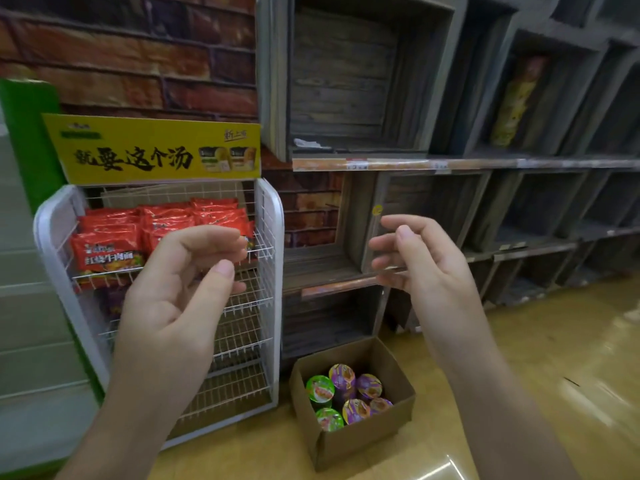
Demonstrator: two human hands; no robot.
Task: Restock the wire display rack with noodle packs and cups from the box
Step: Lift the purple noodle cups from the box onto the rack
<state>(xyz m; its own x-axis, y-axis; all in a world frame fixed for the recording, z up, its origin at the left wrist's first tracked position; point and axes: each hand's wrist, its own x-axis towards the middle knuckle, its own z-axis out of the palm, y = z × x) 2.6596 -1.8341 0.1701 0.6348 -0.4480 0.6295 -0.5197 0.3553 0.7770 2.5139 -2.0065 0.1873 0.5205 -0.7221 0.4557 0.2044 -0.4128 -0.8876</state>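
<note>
Both hands are raised and hold nothing: left hand (180,282) and right hand (426,258) face each other, well apart, fingers loosely curled. Cardboard box (349,441) sits open on the floor, at 6 o'clock from the gap between the hands. It is about 7 o'clock from the right hand and 4 o'clock from the left, so I judge the right hand nearer. Noodle cups (346,393) stand in it, lids up, long axis roughly vertical, green and purple lids mixed; a grasp from above looks the way in. Wire rack (273,271) stands just beside the box at its 9 o'clock. Its top tier carries red noodle packs (110,247); the lower tiers show mostly bare wire, with something purple half hidden behind the left hand. Yellow sign (152,150) tops the rack at 12 o'clock. Dark wooden shelves (346,98) run off toward 2 o'clock.
</note>
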